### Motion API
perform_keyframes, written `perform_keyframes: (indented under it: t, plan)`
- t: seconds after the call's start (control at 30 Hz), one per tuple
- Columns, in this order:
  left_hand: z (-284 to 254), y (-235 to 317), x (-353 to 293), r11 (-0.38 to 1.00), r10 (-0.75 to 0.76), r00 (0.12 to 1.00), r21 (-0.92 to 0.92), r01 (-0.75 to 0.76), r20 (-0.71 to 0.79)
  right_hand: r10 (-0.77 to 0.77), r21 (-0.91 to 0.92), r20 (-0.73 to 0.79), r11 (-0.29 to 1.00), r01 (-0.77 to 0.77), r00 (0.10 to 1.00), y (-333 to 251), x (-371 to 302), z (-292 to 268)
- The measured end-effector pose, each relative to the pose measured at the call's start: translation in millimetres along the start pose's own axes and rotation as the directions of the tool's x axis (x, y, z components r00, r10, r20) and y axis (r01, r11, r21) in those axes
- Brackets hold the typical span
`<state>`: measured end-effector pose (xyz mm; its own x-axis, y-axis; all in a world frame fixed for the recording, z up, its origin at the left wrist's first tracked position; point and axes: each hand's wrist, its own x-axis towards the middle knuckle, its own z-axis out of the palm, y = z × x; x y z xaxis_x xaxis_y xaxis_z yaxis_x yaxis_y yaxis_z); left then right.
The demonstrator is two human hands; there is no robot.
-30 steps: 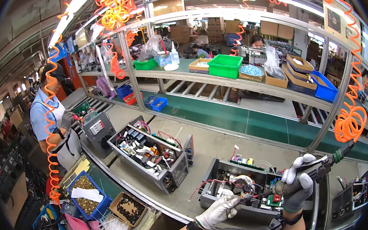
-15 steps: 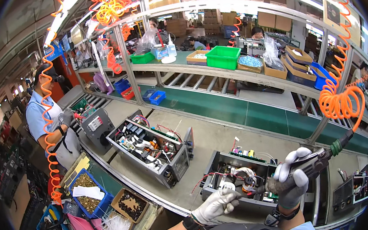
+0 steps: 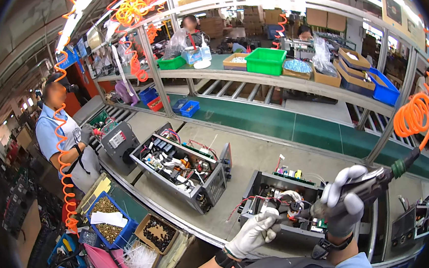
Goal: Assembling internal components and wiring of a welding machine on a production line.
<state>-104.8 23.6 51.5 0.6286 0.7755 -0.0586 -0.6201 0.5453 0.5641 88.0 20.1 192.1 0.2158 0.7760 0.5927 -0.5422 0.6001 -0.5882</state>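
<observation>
My right hand, in a white and grey glove, is wrapped round a dark air screwdriver, its hose end up to the right. The driver's nose points left toward my left hand. The white-gloved fingers of that hand are pinched together beside the driver's tip; whatever they hold is too small or hidden to make out. Both hands are over the near side of an open grey metal housing with circuit boards, wires and a coil inside, partly covered by my hands.
A second open housing stands to the left. Near left are a blue bin of brass screws and a cardboard box of black screws. An orange coiled hose hangs at right. A co-worker works far left.
The whole view has shifted slightly, so the bench appears further right. My hands keep nearly the same pose over the housing, the left fingers still close to the driver's tip.
</observation>
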Motion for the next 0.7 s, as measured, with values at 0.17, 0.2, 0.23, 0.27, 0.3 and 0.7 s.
perform_keyframes:
  t: [0.17, 0.2, 0.23, 0.27, 0.3, 0.7]
  plan:
    - [25, 5, 12, 0.966, 0.033, 0.998, 0.256, -0.046, 0.056, -0.105, 0.022, -0.163, 0.994, 0.11, 0.981, -17, 2, -33]
    - [30, 8, 15, 0.96, 0.016, 0.996, 0.276, -0.04, 0.089, -0.116, 0.052, -0.184, 0.99, 0.128, 0.976, -18, 2, -41]
    - [43, 11, 25, 0.929, 0.047, 0.998, 0.365, -0.055, 0.031, -0.124, 0.056, -0.178, 0.989, 0.136, 0.976, -18, 4, -55]
    - [56, 12, 30, 0.881, 0.088, 0.996, 0.469, -0.07, -0.018, -0.12, 0.055, -0.224, 0.989, 0.136, 0.967, -21, 4, -67]
    - [24, 2, 38, 0.833, 0.126, 0.992, 0.546, -0.092, -0.024, -0.136, 0.049, -0.248, 0.987, 0.152, 0.959, -29, 3, -81]
    - [38, -66, 81, -0.487, -0.009, 0.976, 0.851, -0.195, 0.219, -0.034, -0.171, -0.457, 0.984, -0.05, 0.889, -36, -45, -182]
